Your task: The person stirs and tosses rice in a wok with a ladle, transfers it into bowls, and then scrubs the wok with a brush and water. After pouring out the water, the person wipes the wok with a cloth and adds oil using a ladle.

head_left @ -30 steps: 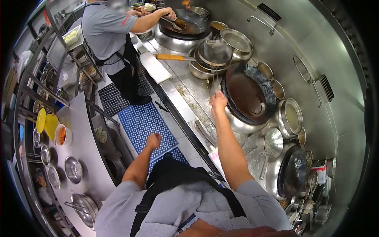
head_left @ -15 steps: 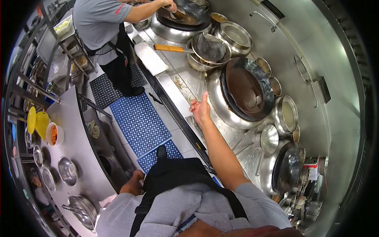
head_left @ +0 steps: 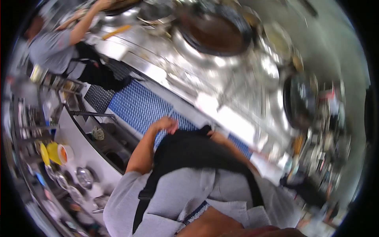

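Note:
My left hand point(head_left: 167, 125) is in front of my waist, just above the upper edge of the black apron point(head_left: 189, 152). Its fingers look loosely bent, but motion smears them and I make out nothing in them. Low at the right side of the apron is my right hand point(head_left: 216, 137), close against the cloth. Its fingers are partly hidden, and whether they grip the apron does not show. Beyond both hands lies the steel stove counter point(head_left: 205, 75), with a large wok point(head_left: 213, 29) of dark brown liquid on its burner.
A second dark wok point(head_left: 300, 100) sits farther right. At upper left, a co-worker in a grey shirt point(head_left: 55, 53) reaches toward the stove. Blue mats point(head_left: 138, 104) cover the floor. On the left, a steel table point(head_left: 77, 136) bears metal bowls point(head_left: 83, 177) and a white tub point(head_left: 65, 153).
My right hand has drawn back from beside the large wok to my apron. My left hand has risen in front of my waist. The view has turned right and blurred.

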A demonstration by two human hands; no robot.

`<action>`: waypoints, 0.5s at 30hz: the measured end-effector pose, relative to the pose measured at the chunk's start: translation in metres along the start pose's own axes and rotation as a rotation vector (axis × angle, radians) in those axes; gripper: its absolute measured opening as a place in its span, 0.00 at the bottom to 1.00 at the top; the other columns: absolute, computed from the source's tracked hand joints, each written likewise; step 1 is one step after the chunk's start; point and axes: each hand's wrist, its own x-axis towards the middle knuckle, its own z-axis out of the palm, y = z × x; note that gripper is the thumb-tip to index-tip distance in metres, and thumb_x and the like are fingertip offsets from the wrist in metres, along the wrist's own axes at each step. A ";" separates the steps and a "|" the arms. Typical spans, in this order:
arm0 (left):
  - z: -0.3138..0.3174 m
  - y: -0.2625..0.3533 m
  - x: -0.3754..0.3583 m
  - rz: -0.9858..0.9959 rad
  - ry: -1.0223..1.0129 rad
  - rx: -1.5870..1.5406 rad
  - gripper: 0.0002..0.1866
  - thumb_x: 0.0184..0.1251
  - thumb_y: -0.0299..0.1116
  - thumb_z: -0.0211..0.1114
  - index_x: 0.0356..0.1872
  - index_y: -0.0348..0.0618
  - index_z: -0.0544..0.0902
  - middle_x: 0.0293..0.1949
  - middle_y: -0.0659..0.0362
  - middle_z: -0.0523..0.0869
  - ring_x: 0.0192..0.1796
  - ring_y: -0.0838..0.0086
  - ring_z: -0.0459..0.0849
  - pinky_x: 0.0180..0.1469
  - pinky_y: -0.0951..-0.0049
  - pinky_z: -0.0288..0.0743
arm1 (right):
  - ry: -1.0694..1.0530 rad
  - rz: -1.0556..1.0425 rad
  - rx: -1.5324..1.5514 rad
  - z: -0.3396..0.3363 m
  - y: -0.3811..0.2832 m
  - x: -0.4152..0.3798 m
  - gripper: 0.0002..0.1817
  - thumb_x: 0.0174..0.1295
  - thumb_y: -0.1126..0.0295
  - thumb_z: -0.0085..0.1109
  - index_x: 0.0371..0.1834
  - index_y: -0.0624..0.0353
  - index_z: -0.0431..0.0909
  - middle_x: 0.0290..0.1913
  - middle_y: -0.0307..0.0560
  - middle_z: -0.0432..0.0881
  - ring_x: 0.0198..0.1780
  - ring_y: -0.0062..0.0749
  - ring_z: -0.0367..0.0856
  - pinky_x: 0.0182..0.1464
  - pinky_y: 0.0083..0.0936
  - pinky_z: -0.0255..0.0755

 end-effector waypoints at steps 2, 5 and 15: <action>0.044 0.091 -0.013 0.091 -0.026 -0.058 0.20 0.79 0.43 0.54 0.37 0.37 0.85 0.26 0.58 0.88 0.27 0.77 0.85 0.32 0.78 0.77 | -0.001 -0.328 -0.526 0.000 0.110 -0.056 0.16 0.61 0.65 0.60 0.51 0.52 0.85 0.45 0.50 0.87 0.45 0.38 0.86 0.50 0.35 0.81; 0.105 0.182 -0.018 0.178 -0.183 0.013 0.17 0.79 0.42 0.55 0.50 0.40 0.83 0.35 0.59 0.88 0.37 0.77 0.87 0.41 0.78 0.79 | 0.369 0.526 0.668 0.012 0.193 -0.190 0.17 0.68 0.63 0.56 0.59 0.50 0.77 0.34 0.45 0.85 0.29 0.33 0.86 0.28 0.34 0.81; 0.299 0.292 0.103 0.112 -0.333 0.285 0.28 0.75 0.42 0.63 0.70 0.44 0.68 0.47 0.51 0.85 0.48 0.72 0.86 0.52 0.73 0.81 | 1.643 1.466 0.102 -0.070 0.333 -0.554 0.17 0.66 0.63 0.55 0.44 0.69 0.82 0.43 0.65 0.86 0.43 0.51 0.86 0.44 0.44 0.79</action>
